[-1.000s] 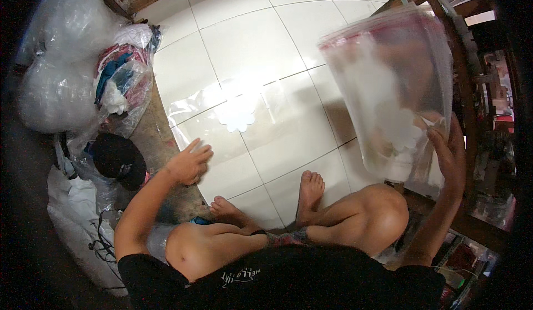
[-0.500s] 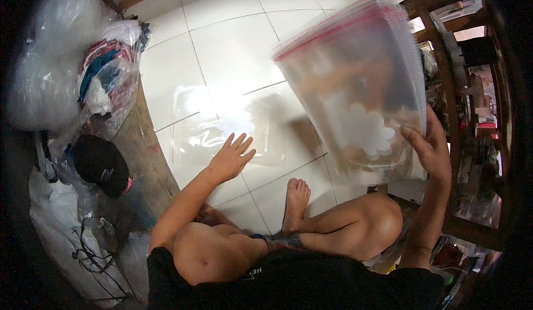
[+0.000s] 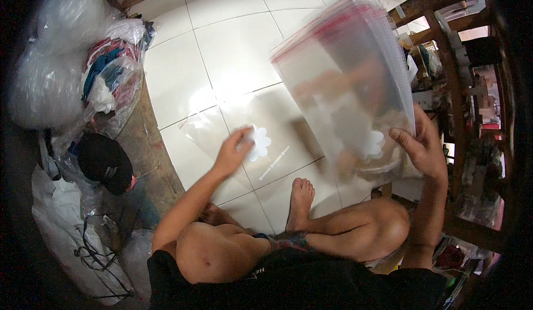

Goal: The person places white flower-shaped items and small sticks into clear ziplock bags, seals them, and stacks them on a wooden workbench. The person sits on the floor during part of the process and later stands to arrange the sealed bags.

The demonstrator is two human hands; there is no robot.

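The right hand [image 3: 420, 143] clamps the stack [image 3: 344, 82] in its fingers, and beside the fingers of the left hand [image 3: 232, 154], grip too blurred to tell, is the bag [image 3: 261, 143], likely light, limp, slippery, best pinched edgewise.

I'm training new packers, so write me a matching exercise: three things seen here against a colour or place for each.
1. Stack of clear plastic bags
2. Cap
3. Loose clear bag with a white flower shape

A. At the left hand
B. In the right hand
C. Black

Pairs: 1-B, 2-C, 3-A
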